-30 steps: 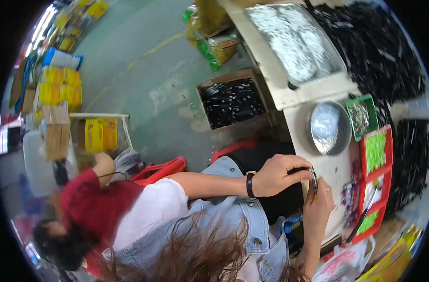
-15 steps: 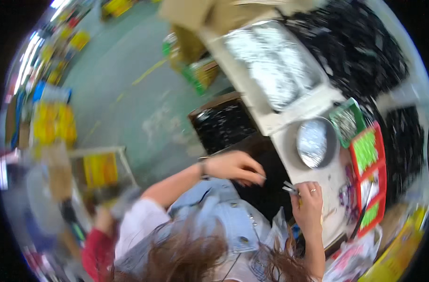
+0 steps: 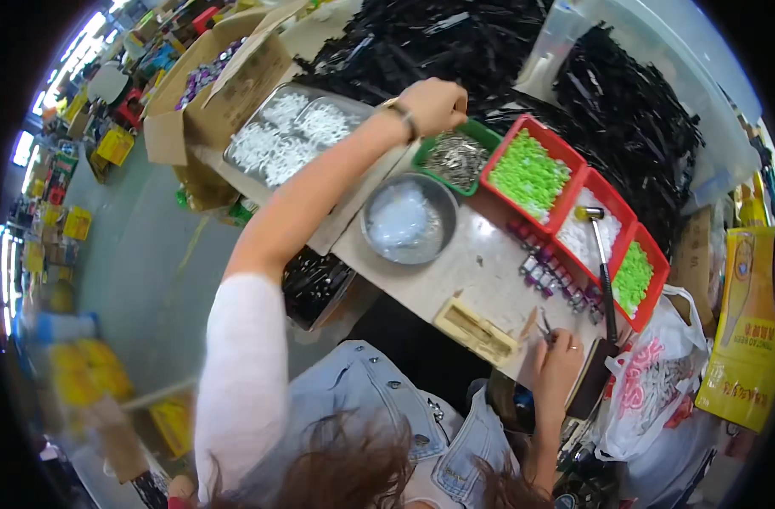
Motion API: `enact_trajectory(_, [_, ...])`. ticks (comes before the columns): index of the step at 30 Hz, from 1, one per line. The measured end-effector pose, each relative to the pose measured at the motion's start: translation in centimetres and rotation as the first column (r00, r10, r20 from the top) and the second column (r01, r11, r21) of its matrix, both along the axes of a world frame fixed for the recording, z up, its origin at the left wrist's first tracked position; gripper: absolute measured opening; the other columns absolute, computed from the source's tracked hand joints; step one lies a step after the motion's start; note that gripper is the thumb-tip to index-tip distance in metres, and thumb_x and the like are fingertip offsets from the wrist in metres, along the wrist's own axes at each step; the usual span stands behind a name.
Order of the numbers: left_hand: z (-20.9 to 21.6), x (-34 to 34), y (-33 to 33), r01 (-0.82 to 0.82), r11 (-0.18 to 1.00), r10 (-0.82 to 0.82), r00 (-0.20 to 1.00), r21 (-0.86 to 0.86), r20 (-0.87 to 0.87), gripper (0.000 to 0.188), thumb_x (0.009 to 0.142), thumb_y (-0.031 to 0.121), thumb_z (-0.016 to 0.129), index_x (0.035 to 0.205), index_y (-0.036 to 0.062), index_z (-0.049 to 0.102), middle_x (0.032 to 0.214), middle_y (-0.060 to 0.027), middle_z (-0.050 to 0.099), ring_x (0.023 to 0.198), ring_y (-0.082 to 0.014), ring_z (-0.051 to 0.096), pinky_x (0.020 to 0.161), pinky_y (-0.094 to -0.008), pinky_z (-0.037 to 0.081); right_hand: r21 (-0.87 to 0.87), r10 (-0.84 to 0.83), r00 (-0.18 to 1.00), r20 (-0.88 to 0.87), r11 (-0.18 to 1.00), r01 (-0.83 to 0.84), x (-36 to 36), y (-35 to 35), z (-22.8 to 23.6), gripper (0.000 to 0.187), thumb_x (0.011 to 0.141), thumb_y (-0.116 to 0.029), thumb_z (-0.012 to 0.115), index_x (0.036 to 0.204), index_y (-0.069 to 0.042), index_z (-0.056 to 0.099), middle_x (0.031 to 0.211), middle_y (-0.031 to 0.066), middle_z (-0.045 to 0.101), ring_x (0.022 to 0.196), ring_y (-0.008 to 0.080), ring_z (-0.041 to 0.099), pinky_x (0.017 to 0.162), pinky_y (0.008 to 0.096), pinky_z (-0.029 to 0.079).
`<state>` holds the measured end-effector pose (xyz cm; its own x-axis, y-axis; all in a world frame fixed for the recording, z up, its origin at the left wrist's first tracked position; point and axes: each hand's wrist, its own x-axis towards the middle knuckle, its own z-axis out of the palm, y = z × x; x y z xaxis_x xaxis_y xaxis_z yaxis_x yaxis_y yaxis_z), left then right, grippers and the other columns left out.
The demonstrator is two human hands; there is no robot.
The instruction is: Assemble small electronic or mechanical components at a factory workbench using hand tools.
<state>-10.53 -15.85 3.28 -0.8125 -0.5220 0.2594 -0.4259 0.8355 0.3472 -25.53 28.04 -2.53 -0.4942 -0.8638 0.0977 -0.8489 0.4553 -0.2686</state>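
Two arms of yours reach over the pale worktop (image 3: 489, 284), one ending on the near right of the round metal bowl (image 3: 445, 204), the other beyond it. Your right hand (image 3: 561, 356) is the closer one, its fingers pinching a small metal piece (image 3: 544, 321) that juts forward; its exact shape is too small to tell. Just left of that hand, nearer you than the bowl, lies a cream oblong block (image 3: 475, 331). To the bowl's right, you have small purple-and-silver pieces (image 3: 550, 273), then a red tray (image 3: 516, 207) with green bits in its two end compartments and white bits in the middle one. A black-handled hammer (image 3: 605, 280) lies across that tray, head over the white bits. The bowl holds something translucent and shiny. Just past it, a green tray (image 3: 481, 133) carries slim metal parts. Your left hand (image 3: 434, 106) is beyond the bowl, above the near edge of the heaped black strips (image 3: 421, 42); its fingers are curled, and whether they grip anything cannot be told. Left of the bowl stands a metal tray (image 3: 345, 97) of white pieces, and farther off a cardboard box (image 3: 252, 72).
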Motion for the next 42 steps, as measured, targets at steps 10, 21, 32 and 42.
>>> enact_trajectory(10, [-5.5, -11.1, -9.0, 0.084, 0.996, -0.087, 0.978, 0.028, 0.192, 0.029, 0.071, 0.019, 0.080, 0.096, 0.0067, 0.072, 0.090, -0.0112, 0.072, 0.085, -0.0239, 0.069, 0.075, -0.0354, 0.055, -0.091, -0.029, 0.999, -0.038, 0.996, 0.026, -2.3, 0.4, -0.3, 0.031, 0.083, -0.012, 0.067, 0.111, -0.003, 0.055, 0.111, 0.0201, 0.054, 0.106, 0.0402, 0.050, 0.092, 0.0485, 0.040])
enact_trajectory(21, [5.6, 2.8, 1.7, -0.092, 0.882, 0.406, 0.646, 0.463, -0.646, 0.025, 0.073, 0.021, 0.083, 0.078, 0.0041, 0.066, 0.055, -0.0035, 0.058, 0.053, -0.0112, 0.057, 0.054, -0.0268, 0.048, -0.205, 0.046, 0.993, 0.105, 0.979, -0.023, -3.3, -6.9, -1.8, 0.028, 0.079, -0.001, 0.065, 0.106, -0.006, 0.058, 0.094, 0.0167, 0.061, 0.080, 0.0340, 0.063, 0.070, 0.0414, 0.049])
enact_trajectory(32, [-9.1, 5.3, 27.9, -0.202, 0.884, 0.414, 0.756, 0.421, -0.507, 0.024, 0.079, 0.013, 0.075, 0.070, 0.0037, 0.056, 0.068, -0.0094, 0.052, 0.062, -0.0271, 0.051, 0.058, -0.0363, 0.040, -0.182, 0.083, 0.995, 0.061, 0.981, -0.071, -2.2, -6.4, -1.1, 0.022, 0.083, -0.005, 0.068, 0.103, -0.003, 0.061, 0.095, 0.0174, 0.059, 0.076, 0.0341, 0.062, 0.067, 0.0399, 0.050])
enact_trajectory(42, [-8.4, 3.6, 29.7, -0.246, 0.963, 0.271, 0.865, 0.114, -0.422, 0.017, 0.079, 0.016, 0.073, 0.089, 0.0112, 0.060, 0.089, -0.0040, 0.056, 0.087, -0.0260, 0.053, 0.076, -0.0395, 0.037, -0.236, 0.219, 0.956, 0.194, 0.957, -0.171, -4.5, -5.6, -1.6, 0.027, 0.076, -0.010, 0.078, 0.098, -0.003, 0.064, 0.092, 0.0111, 0.063, 0.070, 0.0246, 0.062, 0.064, 0.0329, 0.051])
